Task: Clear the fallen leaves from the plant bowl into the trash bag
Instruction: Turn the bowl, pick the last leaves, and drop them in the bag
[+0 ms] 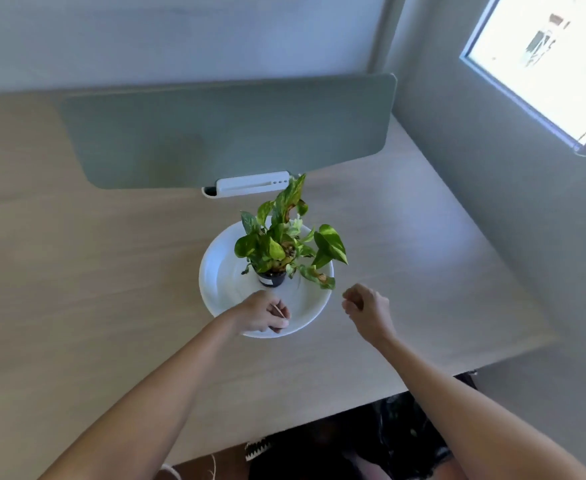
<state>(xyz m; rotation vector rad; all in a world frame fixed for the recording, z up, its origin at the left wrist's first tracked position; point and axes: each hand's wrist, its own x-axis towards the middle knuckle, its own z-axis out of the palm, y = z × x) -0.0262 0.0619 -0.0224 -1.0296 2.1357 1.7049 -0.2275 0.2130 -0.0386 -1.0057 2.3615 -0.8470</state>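
A white plant bowl point(222, 271) stands on the wooden table, with a small black pot point(271, 278) inside it. The pot holds a green plant point(284, 244) whose leaves show yellow and brown patches. My left hand point(263, 315) rests over the bowl's near rim, fingers closed around a thin pale dry stalk point(279, 312). My right hand point(366, 308) hovers just right of the bowl below a drooping leaf, fingers curled in, nothing visible in them. A dark bag-like shape point(399, 427) lies below the table's near edge; whether it is the trash bag is unclear.
A grey-green divider panel point(229, 133) stands along the back of the table, with a white clip-on holder point(250, 183) at its lower edge. A wall and a bright window point(544, 64) are on the right. The table edge runs diagonally at the lower right.
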